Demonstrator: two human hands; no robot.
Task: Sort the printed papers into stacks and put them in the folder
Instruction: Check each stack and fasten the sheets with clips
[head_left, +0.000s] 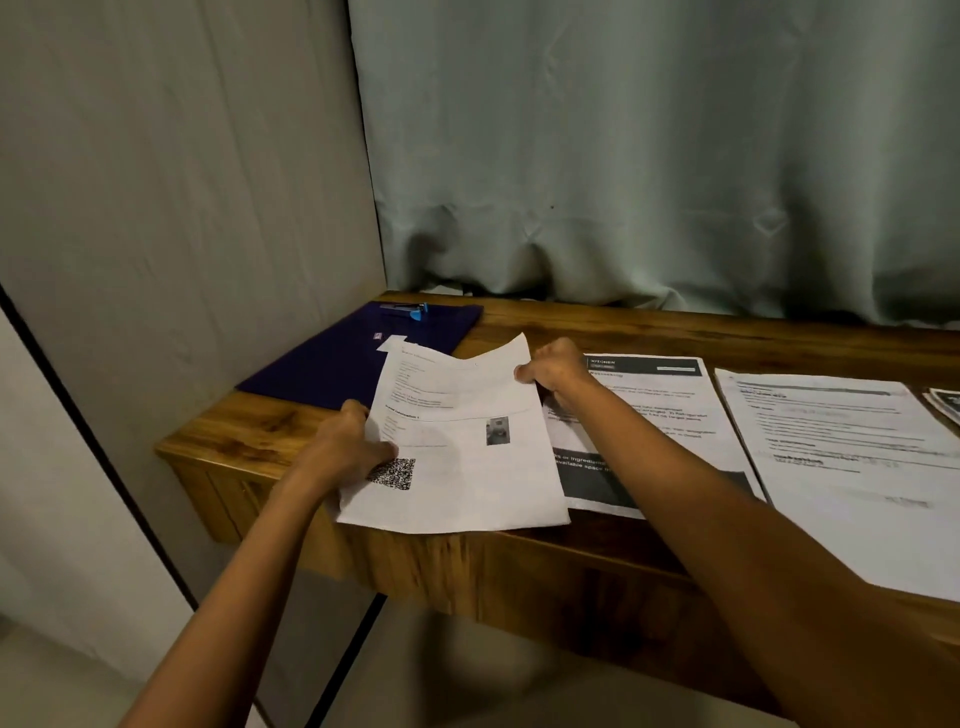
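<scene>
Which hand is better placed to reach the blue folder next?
Left, likely: left hand grips the QR sheet by the edge beside the blue folder; right hand pinches its far corner over the kitchen printout.

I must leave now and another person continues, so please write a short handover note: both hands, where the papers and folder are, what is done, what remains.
Left hand grips the QR-code sheet at its left edge; right hand pinches its top right corner. Blue folder lies back left on the table. Done: kitchen sheet and text sheets laid side by side. Left: place this sheet, then file all.
</scene>
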